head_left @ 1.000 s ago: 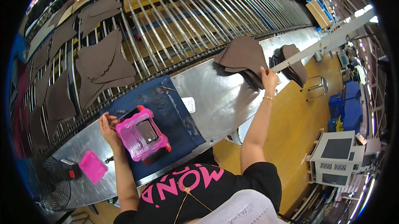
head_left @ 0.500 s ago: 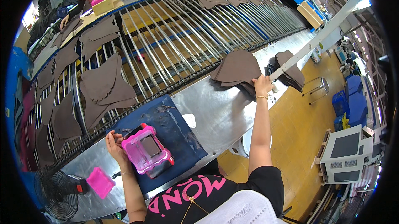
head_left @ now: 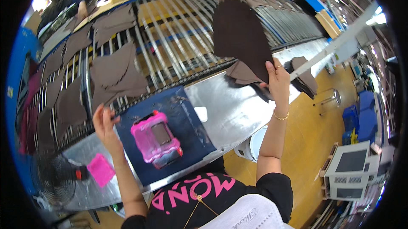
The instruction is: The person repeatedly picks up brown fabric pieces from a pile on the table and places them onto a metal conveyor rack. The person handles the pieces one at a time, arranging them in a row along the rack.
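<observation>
My right hand grips the lower edge of a large dark brown cut piece of sheet material, thumb on its face. It hangs raised above a stack of similar brown pieces on the metal table. My left hand is lifted, fingers apart and holding nothing, near the left edge of a dark blue mat. On that mat sits a pink plastic container with a dark rectangular block inside. A flat pink tray or lid lies left of the mat.
Beyond the metal table runs a roller conveyor bearing several brown pieces. A pale slanted post rises beside another brown stack at right. A black fan stands at lower left. Someone's arm shows across the conveyor.
My right hand has lifted a brown piece up off the stack. My left hand has moved leftward, away from the pink container. The view has shifted slightly and blurred.
</observation>
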`<act>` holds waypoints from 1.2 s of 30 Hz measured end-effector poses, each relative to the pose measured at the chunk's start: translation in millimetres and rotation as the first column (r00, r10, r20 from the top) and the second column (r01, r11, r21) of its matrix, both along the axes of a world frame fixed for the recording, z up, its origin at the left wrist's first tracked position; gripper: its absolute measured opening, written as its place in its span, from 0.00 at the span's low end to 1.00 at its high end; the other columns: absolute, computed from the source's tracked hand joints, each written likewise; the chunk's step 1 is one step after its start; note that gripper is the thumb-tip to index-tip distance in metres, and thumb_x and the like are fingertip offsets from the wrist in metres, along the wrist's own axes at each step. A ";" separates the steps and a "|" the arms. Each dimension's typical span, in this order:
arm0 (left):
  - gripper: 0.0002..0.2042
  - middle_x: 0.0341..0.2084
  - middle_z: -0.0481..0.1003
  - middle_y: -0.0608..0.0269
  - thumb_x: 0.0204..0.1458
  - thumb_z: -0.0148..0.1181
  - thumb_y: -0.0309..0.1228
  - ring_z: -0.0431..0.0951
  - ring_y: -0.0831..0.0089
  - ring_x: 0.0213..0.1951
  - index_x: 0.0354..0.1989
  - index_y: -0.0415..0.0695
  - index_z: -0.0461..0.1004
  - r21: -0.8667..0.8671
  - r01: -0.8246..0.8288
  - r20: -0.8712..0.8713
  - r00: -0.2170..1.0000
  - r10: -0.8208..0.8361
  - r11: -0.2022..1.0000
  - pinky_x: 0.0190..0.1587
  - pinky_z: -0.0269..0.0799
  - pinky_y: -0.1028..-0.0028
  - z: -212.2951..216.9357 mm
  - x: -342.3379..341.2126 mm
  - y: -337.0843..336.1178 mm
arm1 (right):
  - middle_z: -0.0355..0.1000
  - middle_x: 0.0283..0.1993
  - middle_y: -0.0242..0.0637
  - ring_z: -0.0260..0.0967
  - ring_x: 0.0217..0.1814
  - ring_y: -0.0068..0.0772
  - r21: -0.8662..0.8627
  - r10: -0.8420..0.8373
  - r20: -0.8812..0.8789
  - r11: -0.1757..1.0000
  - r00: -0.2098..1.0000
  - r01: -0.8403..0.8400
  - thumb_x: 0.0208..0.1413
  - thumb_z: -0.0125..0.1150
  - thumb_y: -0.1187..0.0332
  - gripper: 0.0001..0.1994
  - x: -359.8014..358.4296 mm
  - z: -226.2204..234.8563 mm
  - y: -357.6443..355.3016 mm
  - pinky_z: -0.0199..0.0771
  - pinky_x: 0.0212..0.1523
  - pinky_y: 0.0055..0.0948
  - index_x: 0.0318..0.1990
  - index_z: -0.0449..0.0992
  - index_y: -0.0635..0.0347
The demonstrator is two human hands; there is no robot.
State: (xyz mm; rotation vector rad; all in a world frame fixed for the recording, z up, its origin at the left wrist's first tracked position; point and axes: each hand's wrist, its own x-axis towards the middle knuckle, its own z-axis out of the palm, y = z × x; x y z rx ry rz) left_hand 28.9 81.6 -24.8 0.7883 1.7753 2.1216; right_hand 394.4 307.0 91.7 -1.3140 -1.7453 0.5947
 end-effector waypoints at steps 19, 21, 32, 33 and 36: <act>0.09 0.23 0.76 0.63 0.51 0.60 0.24 0.77 0.78 0.21 0.40 0.36 0.73 -0.157 -0.009 -0.178 0.984 -0.019 0.988 0.21 0.69 0.82 100.3 -43.7 -129.0 | 0.74 0.26 0.38 0.70 0.26 0.31 0.059 0.868 -0.195 0.475 0.456 -0.878 0.50 0.64 0.73 0.05 -175.6 -86.0 -114.3 0.68 0.29 0.23 0.33 0.77 0.64; 0.08 0.21 0.75 0.64 0.51 0.60 0.25 0.76 0.80 0.20 0.39 0.36 0.74 -0.183 -0.042 -0.191 0.981 0.007 0.982 0.21 0.67 0.83 90.7 -44.3 -135.3 | 0.71 0.22 0.39 0.69 0.24 0.40 0.077 0.875 -0.107 0.481 0.472 -0.874 0.47 0.64 0.74 0.04 -176.6 -84.6 -116.7 0.70 0.36 0.30 0.32 0.78 0.60; 0.04 0.19 0.69 0.64 0.51 0.57 0.21 0.71 0.80 0.15 0.29 0.33 0.70 -0.604 0.272 -0.132 0.893 -0.431 0.749 0.20 0.67 0.81 63.7 -10.1 -88.8 | 0.78 0.37 0.34 0.74 0.31 0.31 0.034 0.839 0.012 0.544 0.545 -0.838 0.44 0.58 0.81 0.12 -99.9 -99.4 -84.8 0.63 0.53 0.35 0.38 0.78 0.58; 0.03 0.20 0.69 0.63 0.50 0.57 0.21 0.71 0.79 0.15 0.30 0.34 0.71 -0.617 0.263 -0.227 0.843 -0.487 0.742 0.20 0.68 0.80 62.9 -6.4 -79.1 | 0.78 0.36 0.36 0.74 0.32 0.29 0.031 0.838 0.040 0.543 0.544 -0.839 0.46 0.58 0.81 0.11 -83.2 -113.3 -76.6 0.64 0.52 0.33 0.39 0.78 0.60; 0.04 0.21 0.70 0.61 0.47 0.60 0.23 0.72 0.70 0.19 0.30 0.37 0.74 -0.640 0.255 -0.410 0.684 -0.603 0.725 0.23 0.69 0.75 62.2 5.4 -54.1 | 0.77 0.34 0.39 0.74 0.33 0.28 -0.306 0.607 -0.106 0.734 0.787 -0.607 0.47 0.59 0.81 0.10 -43.1 -131.3 -78.6 0.65 0.50 0.31 0.39 0.77 0.62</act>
